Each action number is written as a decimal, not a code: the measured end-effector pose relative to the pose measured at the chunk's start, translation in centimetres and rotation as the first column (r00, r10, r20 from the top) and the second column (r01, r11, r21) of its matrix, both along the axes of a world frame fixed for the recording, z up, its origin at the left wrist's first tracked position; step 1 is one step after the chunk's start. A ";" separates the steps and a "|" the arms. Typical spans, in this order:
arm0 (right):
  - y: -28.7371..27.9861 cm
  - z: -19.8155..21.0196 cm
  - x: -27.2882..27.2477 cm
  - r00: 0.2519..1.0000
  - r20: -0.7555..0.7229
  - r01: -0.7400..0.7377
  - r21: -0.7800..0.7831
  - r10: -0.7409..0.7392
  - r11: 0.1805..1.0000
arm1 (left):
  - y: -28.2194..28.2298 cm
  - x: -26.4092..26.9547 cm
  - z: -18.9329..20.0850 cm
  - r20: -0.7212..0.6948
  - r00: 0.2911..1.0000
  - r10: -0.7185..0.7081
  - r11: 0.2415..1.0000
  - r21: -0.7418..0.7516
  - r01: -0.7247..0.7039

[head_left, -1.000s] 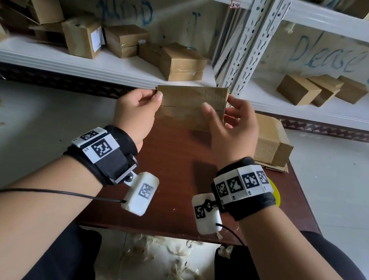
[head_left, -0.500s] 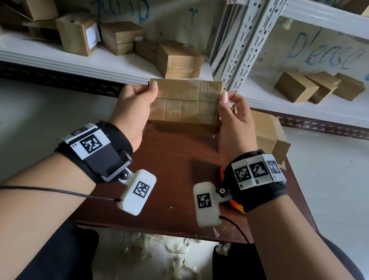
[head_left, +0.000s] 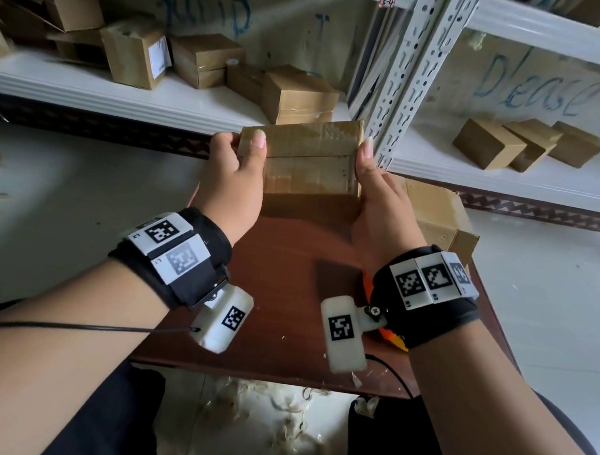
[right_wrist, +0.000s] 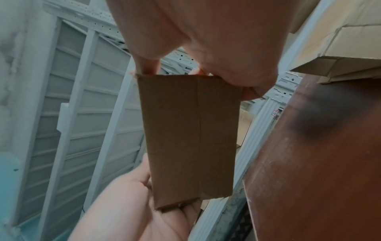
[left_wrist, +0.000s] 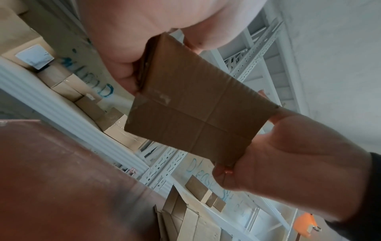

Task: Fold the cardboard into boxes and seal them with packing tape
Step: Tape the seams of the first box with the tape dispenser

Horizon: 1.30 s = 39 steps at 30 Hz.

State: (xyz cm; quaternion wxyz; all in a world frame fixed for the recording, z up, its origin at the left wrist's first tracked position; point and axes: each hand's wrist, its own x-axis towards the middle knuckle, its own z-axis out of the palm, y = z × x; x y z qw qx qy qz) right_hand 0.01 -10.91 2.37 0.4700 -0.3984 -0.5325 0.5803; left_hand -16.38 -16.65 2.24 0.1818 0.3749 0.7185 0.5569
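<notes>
Cardboard blank point(head_left: 304, 163) held up over brown table point(head_left: 279, 297), pinched at its ends by left hand point(head_left: 232, 183) & right hand point(head_left: 382, 204), looks half-squared; flaps, taping prob still left.

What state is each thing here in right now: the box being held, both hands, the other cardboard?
Held box: closed, taped, held above the table.
Left hand: grips the box's left end.
Right hand: grips its right end.
Flat cardboard stack: unfolded, lying on the table.
Shelf boxes: folded and closed.
Orange tape dispenser: lying idle on the table, mostly hidden.
</notes>
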 end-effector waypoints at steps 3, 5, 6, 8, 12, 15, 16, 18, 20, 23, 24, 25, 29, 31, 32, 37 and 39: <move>-0.1 0.3 0.4 0.997 -0.009 0.074 -0.042 -0.074 0.996 | 0.1 0.0 -0.2 0.014 1.000 0.003 1.000 0.002 -0.003; 0.0 0.1 1.0 0.987 0.005 0.160 -0.024 -0.160 0.987 | 0.2 0.0 -0.3 0.000 1.000 0.007 0.999 0.041 -0.006; 0.1 -0.1 1.3 0.978 0.046 0.204 0.009 -0.204 0.979 | 0.2 0.0 -0.4 -0.020 1.000 0.009 0.998 0.062 -0.008; 0.1 -0.6 1.5 0.957 0.136 0.247 0.085 -0.256 0.965 | 0.1 0.0 -0.4 -0.069 0.998 0.013 0.997 0.078 -0.007; -0.4 -0.9 1.0 0.900 0.267 0.313 0.153 -0.344 0.937 | -0.2 -0.1 -0.5 -0.133 0.991 -0.016 0.997 0.068 0.025; -0.9 -0.9 0.7 0.828 0.430 0.250 0.291 -0.360 0.924 | -0.5 0.2 -0.9 -0.264 0.960 -0.090 0.995 0.024 0.100; -1.1 -1.0 0.6 0.803 0.479 0.207 0.333 -0.354 0.920 | -0.7 0.5 -1.1 -0.312 0.941 -0.134 0.991 -0.019 0.135; -1.7 -1.3 0.2 0.767 0.563 0.108 0.359 -0.307 0.927 | -1.0 1.1 -1.4 -0.321 0.923 -0.211 0.977 -0.084 0.195; -2.2 -1.6 -0.1 0.771 0.582 0.069 0.329 -0.260 0.942 | -1.3 1.4 -1.5 -0.281 0.936 -0.210 0.978 -0.058 0.202; -2.2 -1.5 -0.6 0.808 0.522 0.097 0.343 -0.275 0.934 | -1.3 1.3 -1.0 -0.245 0.959 -0.144 0.988 0.011 0.151; -2.2 -1.4 -0.7 0.814 0.504 0.108 0.357 -0.289 0.928 | -1.2 1.2 -0.9 -0.256 0.959 -0.124 0.990 0.031 0.136; -2.2 -1.3 -0.8 0.818 0.491 0.117 0.367 -0.299 0.923 | -1.1 1.0 -0.8 -0.257 0.960 -0.112 0.991 0.044 0.128; -2.1 -1.4 -0.8 0.836 0.429 0.183 0.367 -0.341 0.912 | -0.6 0.4 -1.4 -0.167 0.980 -0.106 0.992 0.043 0.115; -2.0 -1.2 -0.7 0.853 0.370 0.250 0.327 -0.367 0.911 | -0.2 0.0 -1.6 -0.081 0.992 -0.097 0.993 0.066 0.102; -1.8 -1.2 -0.5 0.860 0.333 0.287 0.310 -0.386 0.906 | 0.0 -0.2 -1.8 -0.049 0.993 -0.104 0.991 0.082 0.107; -1.1 0.7 0.7 0.880 0.209 0.404 0.144 -0.427 0.903 | -0.1 -0.8 -0.5 0.206 0.963 -0.173 0.982 0.114 0.152; -0.5 1.0 1.3 0.919 0.119 0.375 0.020 -0.375 0.927 | 0.1 -1.0 -0.1 0.298 0.927 -0.227 0.972 0.124 0.198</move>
